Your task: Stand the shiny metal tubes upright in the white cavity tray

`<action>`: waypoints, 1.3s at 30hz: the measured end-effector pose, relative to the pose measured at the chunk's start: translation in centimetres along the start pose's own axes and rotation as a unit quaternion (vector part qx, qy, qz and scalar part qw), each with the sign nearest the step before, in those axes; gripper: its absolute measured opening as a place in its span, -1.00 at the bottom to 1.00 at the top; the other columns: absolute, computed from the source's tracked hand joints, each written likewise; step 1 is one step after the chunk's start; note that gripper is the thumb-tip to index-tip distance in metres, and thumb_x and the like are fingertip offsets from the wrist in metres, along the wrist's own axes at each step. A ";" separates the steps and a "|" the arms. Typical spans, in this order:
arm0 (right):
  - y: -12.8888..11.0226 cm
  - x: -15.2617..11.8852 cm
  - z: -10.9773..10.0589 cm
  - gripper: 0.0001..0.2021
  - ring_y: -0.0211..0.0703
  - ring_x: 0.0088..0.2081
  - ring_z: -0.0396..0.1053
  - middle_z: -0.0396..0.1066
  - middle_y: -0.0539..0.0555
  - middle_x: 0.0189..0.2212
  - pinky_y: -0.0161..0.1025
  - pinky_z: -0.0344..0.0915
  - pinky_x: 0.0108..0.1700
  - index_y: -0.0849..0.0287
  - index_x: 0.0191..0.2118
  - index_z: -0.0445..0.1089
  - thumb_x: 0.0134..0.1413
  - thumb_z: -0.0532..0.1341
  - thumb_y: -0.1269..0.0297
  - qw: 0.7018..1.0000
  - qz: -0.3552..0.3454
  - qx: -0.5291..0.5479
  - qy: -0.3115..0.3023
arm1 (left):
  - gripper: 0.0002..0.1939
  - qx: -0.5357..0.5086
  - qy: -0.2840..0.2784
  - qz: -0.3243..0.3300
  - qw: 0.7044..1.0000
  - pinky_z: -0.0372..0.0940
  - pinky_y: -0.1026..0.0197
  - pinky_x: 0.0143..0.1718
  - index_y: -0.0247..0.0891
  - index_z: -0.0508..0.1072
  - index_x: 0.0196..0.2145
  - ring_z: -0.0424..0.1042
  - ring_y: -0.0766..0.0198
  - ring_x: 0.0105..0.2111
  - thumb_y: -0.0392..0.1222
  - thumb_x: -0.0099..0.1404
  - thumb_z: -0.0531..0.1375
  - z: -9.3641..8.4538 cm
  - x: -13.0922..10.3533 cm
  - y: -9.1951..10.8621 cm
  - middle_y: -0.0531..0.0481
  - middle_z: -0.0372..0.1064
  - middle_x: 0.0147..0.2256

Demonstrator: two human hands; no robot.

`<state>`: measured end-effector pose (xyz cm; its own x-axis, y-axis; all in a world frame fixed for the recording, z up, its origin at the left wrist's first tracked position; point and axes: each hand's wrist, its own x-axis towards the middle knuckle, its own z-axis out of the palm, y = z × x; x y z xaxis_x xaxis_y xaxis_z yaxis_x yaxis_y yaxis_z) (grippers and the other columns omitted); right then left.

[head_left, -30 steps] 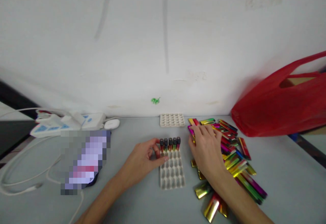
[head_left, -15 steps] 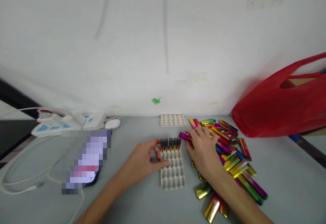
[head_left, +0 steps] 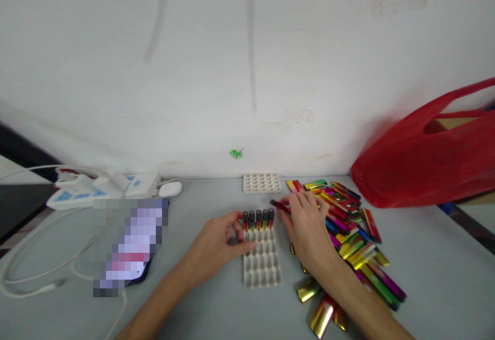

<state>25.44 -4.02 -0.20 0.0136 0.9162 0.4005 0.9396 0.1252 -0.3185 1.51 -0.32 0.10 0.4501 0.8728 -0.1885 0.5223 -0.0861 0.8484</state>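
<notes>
With its far row filled by five upright dark-topped tubes [head_left: 259, 219], the pale rectangular tray of moulded pockets [head_left: 262, 265] is steadied on the grey worktop [head_left: 209, 306] by the left hand [head_left: 216, 242], its grip partly open, thumb over the near pockets. A slender dark-tipped red tube [head_left: 281, 206] is grasped by the right hand [head_left: 308, 224], beside the heap of shiny multicoloured tubes [head_left: 350, 221]. A second pale tray [head_left: 262, 182] is seen near the white wall [head_left: 201, 71].

Glossy, metallic-looking tubes [head_left: 323, 315]; matt grey tabletop [head_left: 216, 309].
</notes>
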 end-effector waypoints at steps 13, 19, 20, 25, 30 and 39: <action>-1.6 0.5 -2.4 -0.81 -0.18 -0.52 0.18 0.26 -0.16 -0.51 -0.25 0.11 -0.48 -0.01 -0.14 0.26 0.46 0.22 0.05 0.829 0.203 0.521 0.033 | -0.67 0.018 0.032 0.018 0.999 0.09 0.24 -0.41 -0.16 0.50 -0.22 0.29 0.25 -0.47 0.08 0.29 0.44 0.7 0.0 -0.2 0.20 0.35 -0.47; -1.8 1.2 -2.6 -0.67 -0.25 -0.54 0.05 0.19 -0.12 -0.54 -0.26 -0.02 -0.52 0.04 -0.34 0.30 0.22 0.36 -0.04 0.755 0.273 0.594 0.048 | -0.55 0.024 0.082 0.012 0.996 0.15 0.22 -0.38 -0.17 0.59 0.00 0.32 0.24 -0.49 0.10 0.26 0.46 0.9 0.2 0.0 0.24 0.31 -0.50; -1.6 1.3 -2.6 -0.64 -0.25 -0.54 0.03 0.17 -0.12 -0.56 -0.26 -0.05 -0.53 0.06 -0.35 0.32 0.22 0.37 -0.08 0.751 0.277 0.597 0.046 | -0.54 0.026 0.086 0.011 0.996 0.16 0.21 -0.37 -0.17 0.60 0.02 0.33 0.23 -0.48 0.10 0.26 0.46 0.9 0.2 0.0 0.23 0.32 -0.49; -1.0 1.4 -2.6 -0.46 -0.26 -0.58 -0.06 0.04 -0.14 -0.63 -0.24 -0.14 -0.54 0.09 -0.42 0.37 0.33 0.22 -0.30 0.738 0.251 0.626 -0.006 | -0.53 0.029 0.093 -0.001 0.995 0.17 0.20 -0.36 -0.16 0.63 0.05 0.37 0.21 -0.48 0.11 0.28 0.44 1.1 0.2 0.0 0.21 0.34 -0.49; -1.8 1.0 -2.8 -0.33 -0.24 -0.56 -0.14 -0.05 -0.12 -0.62 -0.21 -0.17 -0.52 0.05 -0.57 0.19 0.34 0.15 -0.41 0.691 0.249 0.670 -0.109 | -0.51 0.048 0.101 -0.001 0.994 0.14 0.19 -0.37 -0.17 0.64 0.09 0.40 0.17 -0.46 0.12 0.30 0.42 1.5 0.1 0.4 0.18 0.39 -0.49; -3.4 -0.2 -1.6 -0.35 -0.29 -0.57 -0.25 -0.15 -0.20 -0.63 -0.21 -0.23 -0.50 0.02 -0.56 0.09 0.26 0.18 -0.40 0.641 0.242 0.695 -0.219 | -0.38 0.034 0.066 0.003 0.997 0.13 0.21 -0.41 -0.19 0.59 0.23 0.31 0.22 -0.50 0.12 0.30 0.44 1.0 0.2 0.0 0.21 0.35 -0.51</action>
<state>22.84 -5.27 2.19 -0.1955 0.9566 -0.2162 -0.3538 -0.2744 -0.8942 2.30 -0.66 -0.40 0.3571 0.9272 -0.1131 0.5694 -0.1201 0.8132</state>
